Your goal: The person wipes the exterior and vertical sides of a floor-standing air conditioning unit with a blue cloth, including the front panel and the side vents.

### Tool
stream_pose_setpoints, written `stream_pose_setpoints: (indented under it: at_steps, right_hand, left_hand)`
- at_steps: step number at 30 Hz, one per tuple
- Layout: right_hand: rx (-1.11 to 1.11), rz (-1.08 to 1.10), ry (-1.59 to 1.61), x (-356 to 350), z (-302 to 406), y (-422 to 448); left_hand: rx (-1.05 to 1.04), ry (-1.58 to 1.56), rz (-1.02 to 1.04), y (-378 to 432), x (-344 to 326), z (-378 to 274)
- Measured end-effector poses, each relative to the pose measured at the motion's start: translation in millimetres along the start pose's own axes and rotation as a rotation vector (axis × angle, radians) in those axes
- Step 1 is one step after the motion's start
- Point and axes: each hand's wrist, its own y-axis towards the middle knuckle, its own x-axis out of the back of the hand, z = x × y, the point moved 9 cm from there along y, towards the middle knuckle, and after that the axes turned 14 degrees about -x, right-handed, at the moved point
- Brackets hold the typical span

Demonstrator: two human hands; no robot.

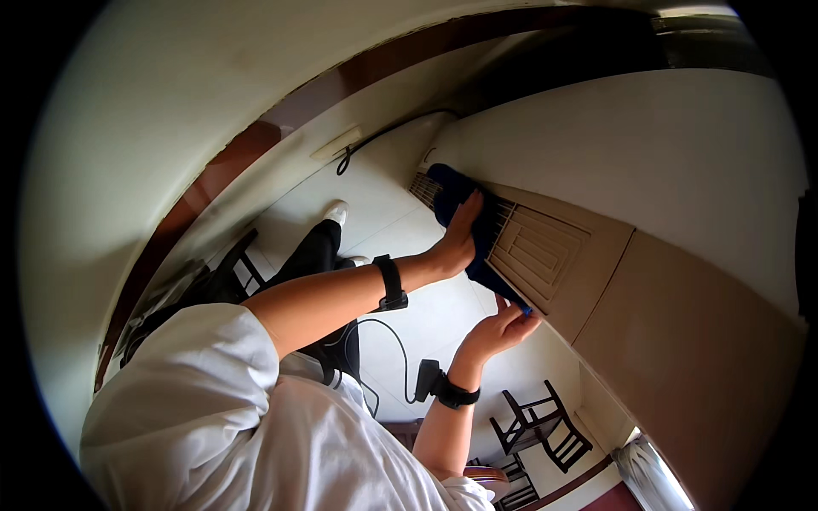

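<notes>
A dark blue cloth (pixel 484 220) lies across the slatted grille of a tall beige appliance (pixel 613 268), which looks like a floor-standing air conditioner. My left hand (pixel 459 237) holds the cloth against the grille, its palm and fingers pressed on it. Lower down, at the panel's near edge, my right hand (pixel 498 329) has the cloth's bright blue corner between its fingers. The cloth covers part of the grille; slats (pixel 425 189) show on its far side. Next to it is a panel with a raised rectangular pattern (pixel 537 249).
A black cable (pixel 390 129) runs along the wall by a pale wall plate (pixel 337 143). Dark wooden chairs (pixel 543 425) stand on the pale tiled floor (pixel 441 313). Black straps circle both my forearms, with a thin cable (pixel 404 351) hanging from the right one. A curtain (pixel 645 469) hangs at lower right.
</notes>
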Motion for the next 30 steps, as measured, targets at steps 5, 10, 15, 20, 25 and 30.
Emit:
stream_pose_setpoints:
  at_steps: [5, 10, 15, 20, 25, 30]
  right_hand:
    - [0.063, -0.017, 0.025, 11.2, 20.9, -4.8]
    - [0.125, -0.036, 0.024, 3.4, 33.3, -12.3]
    - [0.140, -0.052, 0.095, 6.1, 37.9, -14.0]
    - [0.137, -0.017, 0.061, 4.5, 36.6, -14.7]
    - [0.156, -0.074, -0.001, 10.2, 40.0, -23.6]
    - [0.243, -0.203, 0.038, 13.9, 64.1, -27.0]
  left_hand:
    - [-0.197, 0.142, 0.060, 24.4, -5.8, -24.6]
    - [-0.135, 0.124, 0.047, 24.4, -5.6, -34.9]
    - [-0.121, -0.105, 0.036, 17.9, 3.5, -37.5]
    - [-0.040, -0.353, -0.016, 14.9, 13.7, -28.8]
    - [-0.306, 0.064, 0.239, 4.6, 0.9, -98.3]
    - [-0.471, 0.199, 0.299, -0.2, -17.2, -151.0]
